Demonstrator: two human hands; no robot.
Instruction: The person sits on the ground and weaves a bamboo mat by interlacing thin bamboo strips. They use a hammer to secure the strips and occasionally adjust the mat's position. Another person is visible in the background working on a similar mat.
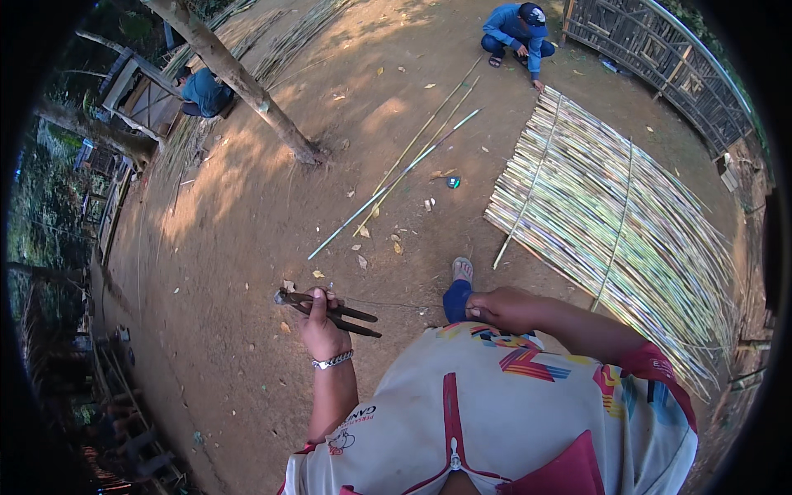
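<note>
My left hand (323, 332), with a chain bracelet at the wrist, is closed round a pair of dark pincers (353, 320). Their jaws point left and the two handles stick out to the right, slightly apart. From beside the left fingers a thin wire (396, 305) runs across to my right hand (495, 308), whose fingers are pinched on its other end. Both hands are in front of my body, above the dirt ground. To the right lies a wide panel of thin stalks (577, 190), laid side by side with crosswise sticks over them.
A crouching person in blue (516, 37) touches the panel's far corner. Several loose poles (404, 173) and a small green-and-black round thing (454, 182) lie ahead. A tree trunk (256, 95) stands far left, near another seated person (206, 92). A bamboo fence (660, 62) borders the far right.
</note>
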